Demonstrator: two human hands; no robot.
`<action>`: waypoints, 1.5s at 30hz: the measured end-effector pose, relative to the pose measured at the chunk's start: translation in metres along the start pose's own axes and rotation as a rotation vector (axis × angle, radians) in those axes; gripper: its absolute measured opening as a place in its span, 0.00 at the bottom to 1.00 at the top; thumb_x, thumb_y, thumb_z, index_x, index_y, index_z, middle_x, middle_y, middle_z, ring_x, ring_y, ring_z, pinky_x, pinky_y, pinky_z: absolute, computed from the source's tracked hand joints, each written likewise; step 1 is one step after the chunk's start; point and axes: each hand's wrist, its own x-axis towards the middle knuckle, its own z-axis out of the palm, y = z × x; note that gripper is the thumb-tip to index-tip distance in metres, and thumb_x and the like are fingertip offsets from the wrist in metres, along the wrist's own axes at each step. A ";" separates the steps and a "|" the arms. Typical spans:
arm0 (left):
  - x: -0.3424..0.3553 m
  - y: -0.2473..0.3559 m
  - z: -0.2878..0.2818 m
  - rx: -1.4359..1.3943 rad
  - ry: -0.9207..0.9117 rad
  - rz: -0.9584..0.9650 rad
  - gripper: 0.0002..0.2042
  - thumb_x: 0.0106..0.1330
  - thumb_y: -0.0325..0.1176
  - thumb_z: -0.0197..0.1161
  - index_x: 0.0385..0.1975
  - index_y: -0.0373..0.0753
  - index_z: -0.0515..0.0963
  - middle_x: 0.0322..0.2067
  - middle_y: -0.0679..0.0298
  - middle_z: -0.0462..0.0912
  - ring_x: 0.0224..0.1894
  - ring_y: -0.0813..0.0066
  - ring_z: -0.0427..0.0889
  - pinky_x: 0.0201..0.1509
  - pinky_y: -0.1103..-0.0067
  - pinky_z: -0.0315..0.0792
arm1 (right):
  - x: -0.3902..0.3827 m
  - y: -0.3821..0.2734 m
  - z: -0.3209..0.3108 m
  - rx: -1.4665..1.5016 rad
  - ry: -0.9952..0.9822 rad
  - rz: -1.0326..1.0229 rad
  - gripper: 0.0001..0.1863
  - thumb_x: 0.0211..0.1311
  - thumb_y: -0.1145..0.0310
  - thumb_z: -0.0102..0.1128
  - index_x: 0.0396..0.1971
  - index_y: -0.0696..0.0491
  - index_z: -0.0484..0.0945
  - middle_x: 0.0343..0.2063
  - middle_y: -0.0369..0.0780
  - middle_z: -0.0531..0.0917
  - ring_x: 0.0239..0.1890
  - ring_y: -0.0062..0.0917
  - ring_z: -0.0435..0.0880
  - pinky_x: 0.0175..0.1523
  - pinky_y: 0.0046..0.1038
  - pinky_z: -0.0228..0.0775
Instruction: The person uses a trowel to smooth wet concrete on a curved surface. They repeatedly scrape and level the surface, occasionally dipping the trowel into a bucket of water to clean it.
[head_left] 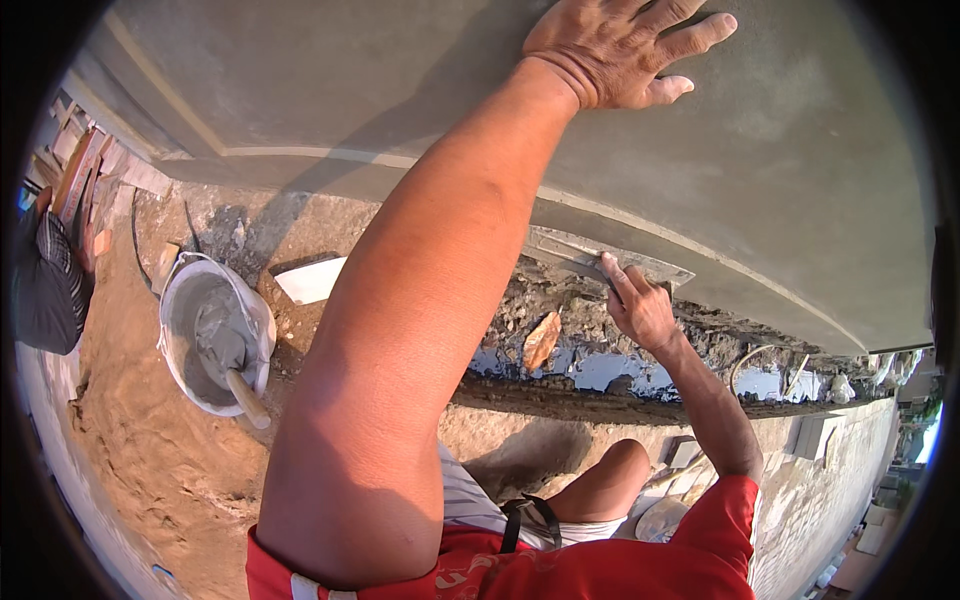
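My left hand [625, 50] lies flat with its fingers spread on the smooth grey plastered wall [760, 150]. Lower down, my right hand [640, 308] grips a flat plastering trowel [655, 268], one finger stretched along it. The trowel's long blade is against the bottom of the wall, below a pale raised band. My right hand hides the trowel's handle, and my left arm crosses the middle of the view. To the left stands a white bucket [172, 350] with wet grey mortar [215, 325] and a wooden-handled trowel [248, 398] leaning in it.
A muddy trench with dark water [610, 370] runs along the wall's foot, with an orange-brown piece [541, 340] beside it. A white slab [310, 280] lies near the bucket. A person in dark clothing [50, 285] is at the far left. Grey blocks [818, 437] rest at right.
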 end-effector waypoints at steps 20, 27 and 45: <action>0.000 0.003 -0.002 0.000 -0.025 -0.022 0.46 0.64 0.66 0.51 0.78 0.50 0.45 0.79 0.48 0.35 0.79 0.40 0.34 0.80 0.49 0.29 | 0.015 0.043 0.021 -0.123 0.136 -0.060 0.39 0.59 0.77 0.60 0.72 0.47 0.62 0.32 0.40 0.74 0.32 0.33 0.82 0.37 0.34 0.81; 0.000 0.001 0.003 -0.043 -0.002 -0.011 0.45 0.65 0.66 0.51 0.78 0.49 0.46 0.79 0.48 0.35 0.79 0.41 0.34 0.80 0.48 0.28 | -0.043 0.077 0.000 -0.376 -0.236 0.103 0.38 0.59 0.76 0.59 0.72 0.47 0.63 0.33 0.41 0.75 0.32 0.34 0.82 0.38 0.35 0.81; -0.002 0.004 0.004 -0.014 0.158 -0.006 0.40 0.68 0.61 0.48 0.76 0.45 0.53 0.77 0.48 0.41 0.78 0.42 0.38 0.80 0.49 0.28 | -0.069 0.035 -0.080 -0.433 -0.446 0.070 0.34 0.58 0.71 0.59 0.68 0.44 0.68 0.39 0.44 0.85 0.32 0.41 0.88 0.36 0.42 0.84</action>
